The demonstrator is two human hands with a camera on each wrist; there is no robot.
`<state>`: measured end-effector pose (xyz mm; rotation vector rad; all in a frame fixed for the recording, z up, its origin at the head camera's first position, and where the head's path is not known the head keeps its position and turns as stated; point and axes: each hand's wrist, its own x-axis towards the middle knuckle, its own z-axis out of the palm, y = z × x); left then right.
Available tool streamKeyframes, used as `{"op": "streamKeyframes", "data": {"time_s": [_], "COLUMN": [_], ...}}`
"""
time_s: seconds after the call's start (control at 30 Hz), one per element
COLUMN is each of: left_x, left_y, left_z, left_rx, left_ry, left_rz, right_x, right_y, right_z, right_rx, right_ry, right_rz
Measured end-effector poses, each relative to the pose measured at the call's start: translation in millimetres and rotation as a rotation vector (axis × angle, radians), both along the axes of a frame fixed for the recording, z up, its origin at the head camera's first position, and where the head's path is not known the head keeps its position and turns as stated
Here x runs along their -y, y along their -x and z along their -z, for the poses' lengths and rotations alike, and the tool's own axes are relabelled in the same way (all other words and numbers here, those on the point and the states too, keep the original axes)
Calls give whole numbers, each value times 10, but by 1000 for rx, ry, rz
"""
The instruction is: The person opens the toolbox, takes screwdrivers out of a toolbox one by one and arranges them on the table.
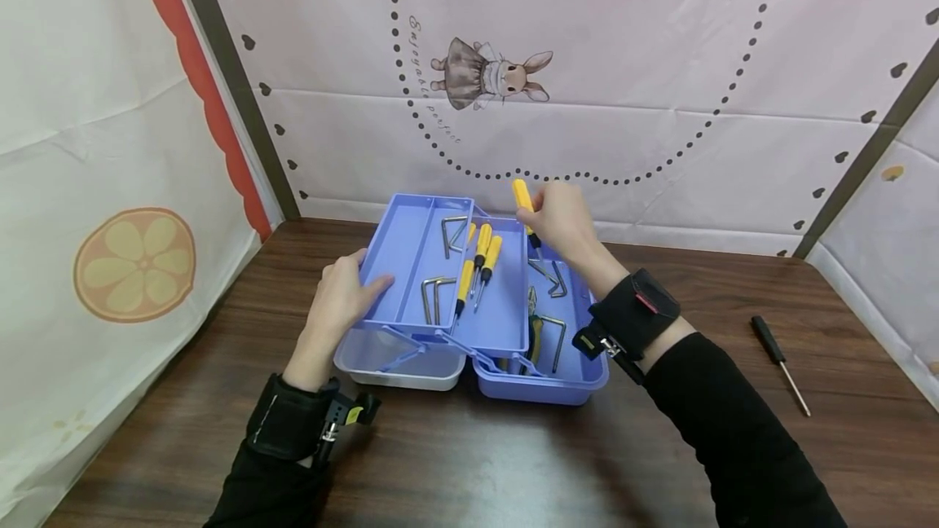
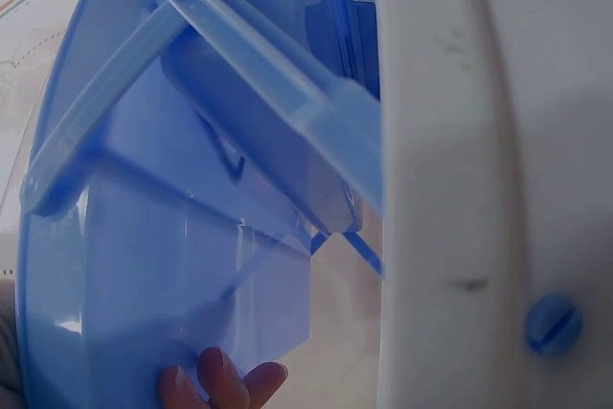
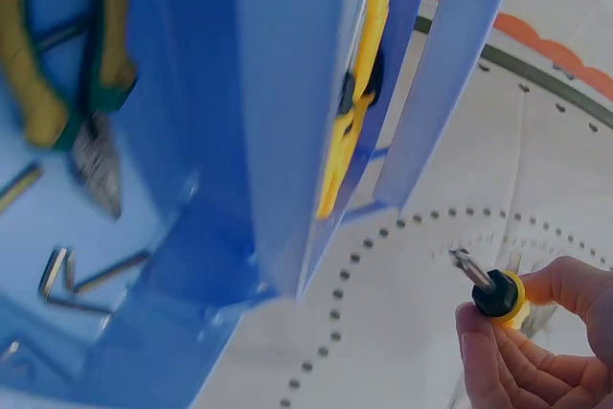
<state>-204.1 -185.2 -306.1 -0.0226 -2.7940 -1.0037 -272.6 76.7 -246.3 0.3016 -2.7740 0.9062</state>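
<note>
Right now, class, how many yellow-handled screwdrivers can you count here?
5 visible: one yellow-handled screwdriver in the right hand, and four in the middle blue tray, two along its left edge and two just right of those. Others may be hidden.

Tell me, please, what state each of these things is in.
Toolbox: open
Upper tray: gripped by left hand
Held yellow screwdriver: tip down in right hand
Other yellow screwdrivers: lying inside toolbox
L-shaped keys: lying inside toolbox
Pliers: lying inside toolbox
Black-handled screwdriver: lying on table
</note>
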Motion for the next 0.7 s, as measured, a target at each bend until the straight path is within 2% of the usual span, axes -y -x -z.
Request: {"op": "streamKeyframes", "data": {"time_s": [0.17, 0.4, 0.7], "left_x": [-5, -2, -2], "left_y": [-9, -13, -6], "left_z": [-5, 15, 7], "left_rx": [3, 8, -15], "left_ry": [0, 1, -2], "left_rz": [-1, -3, -1], "right_x": [-286, -763, -1399], "right_y": [29, 64, -7], "right_z": [38, 181, 351], "right_rx": [8, 2, 87], "right_ry": [-21, -90, -152], "right_rz": [39, 121, 211]}}
